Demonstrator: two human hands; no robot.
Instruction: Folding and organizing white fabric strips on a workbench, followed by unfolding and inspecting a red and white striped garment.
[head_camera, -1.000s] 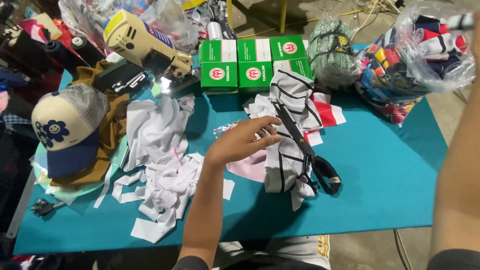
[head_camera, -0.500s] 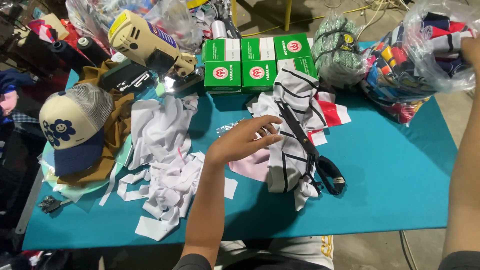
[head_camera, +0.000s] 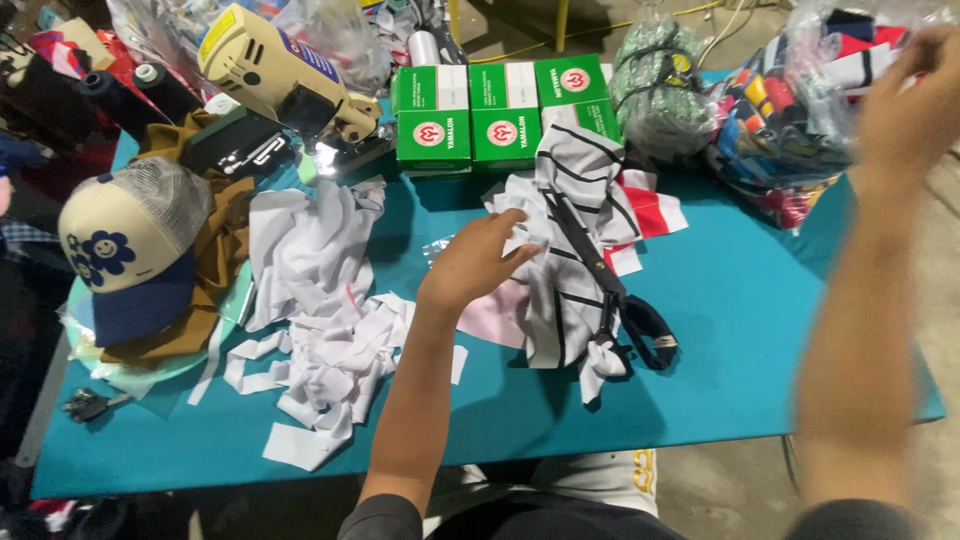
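Since the earlier frame, right hand (head_camera: 915, 95) had risen to the clear bag of coloured cloth (head_camera: 800, 90); its grip was too blurred to tell.
Head view: left hand (head_camera: 480, 262), fingers loosely curled, pressed the striped cloth (head_camera: 570, 250) just left of the black scissors (head_camera: 610, 290); pinning flat beside the blades seemed wise.

Green-and-white boxes (head_camera: 500, 112) stacked at the table's far edge, clear bags (head_camera: 800, 110) right.

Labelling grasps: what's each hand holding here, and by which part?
Left hand rests its fingertips on the edge of the striped cloth; a real grip cannot be told. Right hand is up at the clear plastic bag, blurred, hold unclear.
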